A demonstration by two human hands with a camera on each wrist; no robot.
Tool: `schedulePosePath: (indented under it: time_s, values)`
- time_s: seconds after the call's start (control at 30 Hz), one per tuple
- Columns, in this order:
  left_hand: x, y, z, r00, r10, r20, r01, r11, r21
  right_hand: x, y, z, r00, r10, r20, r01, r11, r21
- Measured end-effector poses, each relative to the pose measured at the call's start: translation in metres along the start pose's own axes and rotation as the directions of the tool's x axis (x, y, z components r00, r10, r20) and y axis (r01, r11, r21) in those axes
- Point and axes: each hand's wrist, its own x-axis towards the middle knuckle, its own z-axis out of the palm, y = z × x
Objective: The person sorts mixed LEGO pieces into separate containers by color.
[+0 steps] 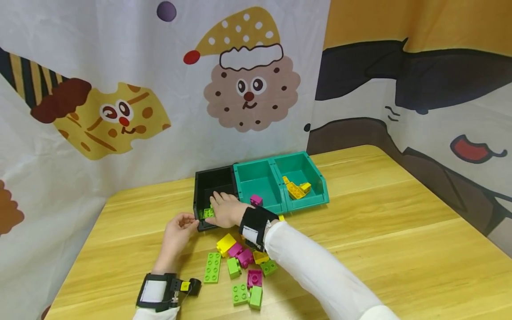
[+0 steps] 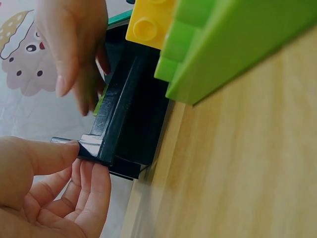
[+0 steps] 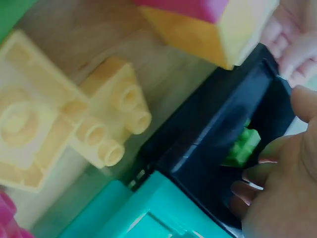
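My left hand (image 1: pixel 179 232) pinches the front left corner of the black bin (image 1: pixel 216 173), thumb on top of the rim and fingers below, as the left wrist view shows. Over that bin's front part reaches my right hand (image 1: pixel 229 210), its fingers stretched out and holding nothing. A green brick (image 1: pixel 208 213) lies inside the bin near the front; in the right wrist view this green brick (image 3: pixel 242 147) shows just beyond the right fingertips. Joined to the black bin's right side is a teal bin (image 1: pixel 256 173), with a magenta brick (image 1: pixel 256 200) at its front.
A second teal bin (image 1: pixel 296 163) at the right holds yellow pieces (image 1: pixel 296 190). In front of the bins lie loose bricks: a long green brick (image 1: pixel 212 267), a yellow brick (image 1: pixel 226 243), a magenta brick (image 1: pixel 254 278) and several others. A printed curtain (image 1: pixel 180 146) hangs behind the wooden table (image 1: pixel 384 222).
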Motion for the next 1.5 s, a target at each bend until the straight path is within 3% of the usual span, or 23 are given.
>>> schedulePosePath:
  time_s: [0.23,0.43,0.53,0.7,0.87,1.0,1.2,1.5]
  values:
    - [-0.001,0.001,0.001,1.0,-0.017,-0.002,0.017,1.0,-0.012,-0.015,0.012,-0.016,0.991,-0.118,-0.065,0.123,0.988,0.088]
    - [-0.001,0.001,0.002,1.0,-0.026,-0.001,0.026,1.0,-0.014,-0.036,0.038,-0.012,0.954,-0.234,-0.186,0.272,0.939,0.212]
    - [-0.001,0.001,0.002,1.0,-0.028,-0.006,0.028,0.999,-0.019,-0.047,0.053,-0.009,0.944,-0.228,-0.238,0.299,0.897,0.327]
    - [-0.001,0.001,0.001,1.0,-0.029,-0.001,0.029,0.999,-0.021,-0.068,0.075,-0.001,0.935,-0.19,-0.3,0.326,0.793,0.515]
    - [-0.001,0.001,0.002,0.999,-0.033,0.002,0.033,0.999,-0.023,-0.089,0.09,0.014,0.926,-0.153,-0.345,0.34,0.735,0.586]
    - [-0.002,0.002,0.001,1.0,-0.032,0.002,0.032,0.999,-0.027,-0.101,0.097,0.028,0.917,-0.114,-0.383,0.335,0.742,0.58]
    - [-0.002,0.002,0.001,0.999,-0.034,0.001,0.034,0.999,-0.02,-0.105,0.101,0.042,0.903,-0.117,-0.412,0.346,0.767,0.541]
    - [-0.002,0.002,0.001,0.999,-0.034,0.001,0.034,0.999,-0.026,-0.105,0.108,0.053,0.9,-0.078,-0.429,0.296,0.831,0.471]
